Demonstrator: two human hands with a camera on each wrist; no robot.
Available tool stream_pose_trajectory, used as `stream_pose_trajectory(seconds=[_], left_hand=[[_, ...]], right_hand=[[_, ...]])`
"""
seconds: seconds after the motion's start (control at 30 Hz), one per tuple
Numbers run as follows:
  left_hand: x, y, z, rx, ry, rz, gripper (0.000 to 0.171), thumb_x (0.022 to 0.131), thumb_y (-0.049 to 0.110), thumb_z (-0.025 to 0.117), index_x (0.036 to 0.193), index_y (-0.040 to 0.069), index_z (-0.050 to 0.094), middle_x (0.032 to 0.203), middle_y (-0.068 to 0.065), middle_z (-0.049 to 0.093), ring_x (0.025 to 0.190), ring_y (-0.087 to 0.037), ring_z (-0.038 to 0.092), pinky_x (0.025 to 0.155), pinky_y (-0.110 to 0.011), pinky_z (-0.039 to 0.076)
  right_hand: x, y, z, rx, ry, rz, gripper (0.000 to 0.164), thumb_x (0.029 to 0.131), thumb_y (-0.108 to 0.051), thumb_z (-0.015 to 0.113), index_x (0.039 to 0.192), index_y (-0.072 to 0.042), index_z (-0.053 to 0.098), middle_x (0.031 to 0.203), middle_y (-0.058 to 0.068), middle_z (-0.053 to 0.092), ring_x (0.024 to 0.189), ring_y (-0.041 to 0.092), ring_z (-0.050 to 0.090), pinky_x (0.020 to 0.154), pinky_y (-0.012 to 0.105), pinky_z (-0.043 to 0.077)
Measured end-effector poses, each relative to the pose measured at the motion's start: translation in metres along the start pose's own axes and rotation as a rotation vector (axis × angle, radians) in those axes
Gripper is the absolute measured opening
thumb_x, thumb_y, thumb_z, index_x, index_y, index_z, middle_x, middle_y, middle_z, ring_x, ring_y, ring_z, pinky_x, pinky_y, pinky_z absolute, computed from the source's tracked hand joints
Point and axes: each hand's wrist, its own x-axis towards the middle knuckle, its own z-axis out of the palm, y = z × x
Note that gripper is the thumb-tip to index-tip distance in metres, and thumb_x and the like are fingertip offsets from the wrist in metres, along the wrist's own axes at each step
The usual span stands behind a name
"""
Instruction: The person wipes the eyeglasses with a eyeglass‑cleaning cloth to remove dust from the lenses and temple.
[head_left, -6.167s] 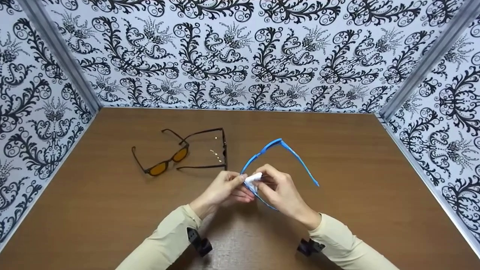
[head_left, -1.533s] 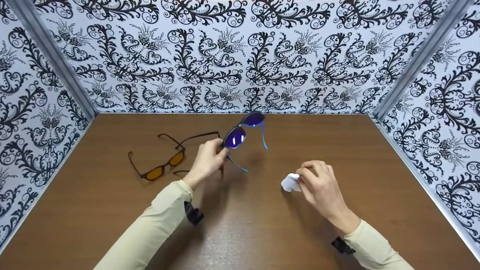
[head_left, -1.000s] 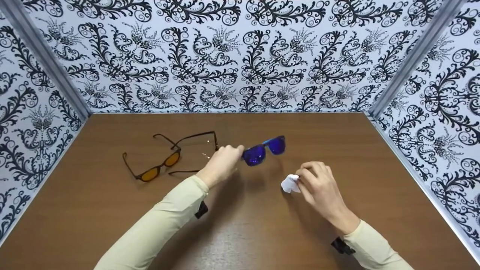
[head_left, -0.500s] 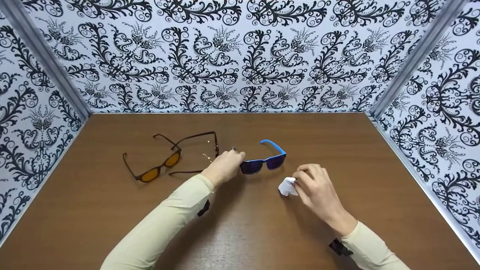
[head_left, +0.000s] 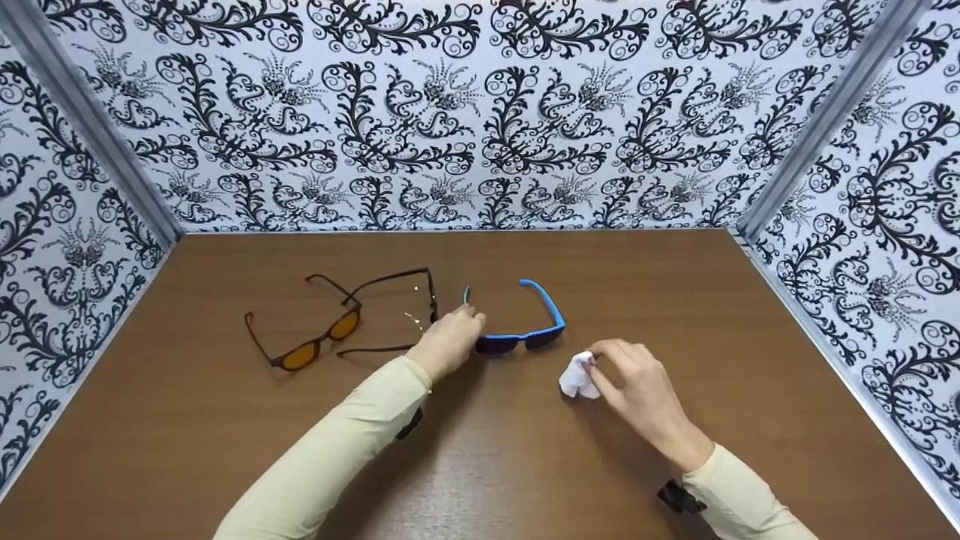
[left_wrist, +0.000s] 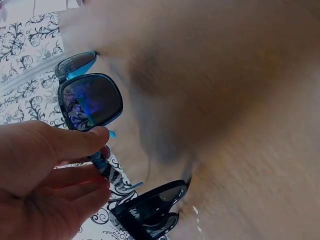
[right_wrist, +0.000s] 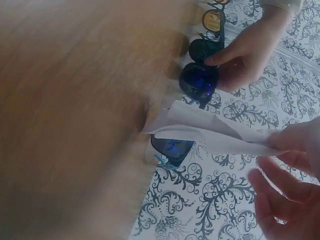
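My left hand (head_left: pixel 450 341) pinches the left corner of a pair of blue-framed sunglasses (head_left: pixel 553 313), which sit at the table's middle, dark lenses facing me and temples unfolded away from me. In the left wrist view, thumb and fingers hold the sunglasses (left_wrist: pixel 92 102) at the edge of one mirrored lens, near the patterned temple. My right hand (head_left: pixel 645 390) pinches a small white cloth (head_left: pixel 577 375) between thumb and fingertips, just right of the sunglasses. The cloth (right_wrist: pixel 200 127) hangs folded in the right wrist view and partly covers one lens. Its lower edge is close to the tabletop.
Black-framed glasses (head_left: pixel 390 277) with clear lenses lie left of my left hand, partly hidden by it. Further left, dark glasses with amber lenses (head_left: pixel 300 355) stand with temples unfolded, one overlapping the black pair in view. Patterned walls (head_left: pixel 480 112) enclose the wooden table (head_left: pixel 480 480).
The hands have parted since the cloth was on the sunglasses. My left hand has turned the sunglasses over and lowered them beside the black pair; the right hand has carried the cloth rightward.
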Motion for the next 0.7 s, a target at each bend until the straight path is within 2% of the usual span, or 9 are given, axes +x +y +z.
stream_pose_trajectory(seconds=[0.13,0.27,0.43,0.6,0.7], left_hand=[[-0.002,0.001,-0.001,0.000,-0.037,-0.011,0.023,0.081,-0.009,0.067,0.102,-0.004,0.059,0.126,-0.029,0.054,0.123,-0.040,0.049,0.090,-0.044,0.051],[-0.009,-0.001,-0.005,-0.003,-0.052,0.008,0.022,0.084,-0.004,0.067,0.104,-0.005,0.058,0.135,-0.033,0.045,0.129,-0.044,0.041,0.103,-0.046,0.040],[-0.020,-0.010,-0.016,-0.034,-0.064,0.013,0.019,0.089,0.003,0.064,0.105,-0.005,0.057,0.142,-0.033,0.037,0.133,-0.047,0.032,0.108,-0.053,0.030],[-0.029,-0.026,-0.028,-0.032,-0.020,-0.044,0.034,0.091,0.007,0.063,0.121,-0.005,0.055,0.147,-0.031,0.030,0.137,-0.046,0.025,0.111,-0.056,0.021],[-0.037,-0.037,-0.032,-0.017,0.006,-0.096,0.040,0.092,0.011,0.063,0.128,-0.003,0.053,0.149,-0.029,0.028,0.139,-0.045,0.022,0.112,-0.057,0.018]], right_hand=[[0.005,0.001,-0.003,0.011,-0.014,0.125,0.023,0.074,0.004,0.078,0.087,-0.009,0.066,0.080,-0.002,0.068,0.071,0.012,0.065,0.059,0.034,0.053],[0.011,0.004,-0.005,0.068,-0.025,0.236,0.020,0.076,0.003,0.078,0.088,-0.007,0.066,0.077,-0.001,0.069,0.068,0.011,0.065,0.058,0.031,0.056],[0.016,0.015,-0.006,0.132,-0.070,0.383,0.015,0.078,0.001,0.077,0.088,-0.004,0.067,0.076,0.001,0.069,0.067,0.015,0.066,0.061,0.026,0.056],[0.020,0.034,-0.004,0.134,-0.167,0.513,0.010,0.080,-0.004,0.076,0.086,-0.004,0.068,0.076,0.003,0.069,0.069,0.017,0.066,0.062,0.025,0.053],[0.022,0.045,-0.002,0.133,-0.227,0.548,0.009,0.082,-0.005,0.075,0.086,-0.003,0.068,0.077,0.004,0.070,0.070,0.019,0.066,0.061,0.024,0.050]])
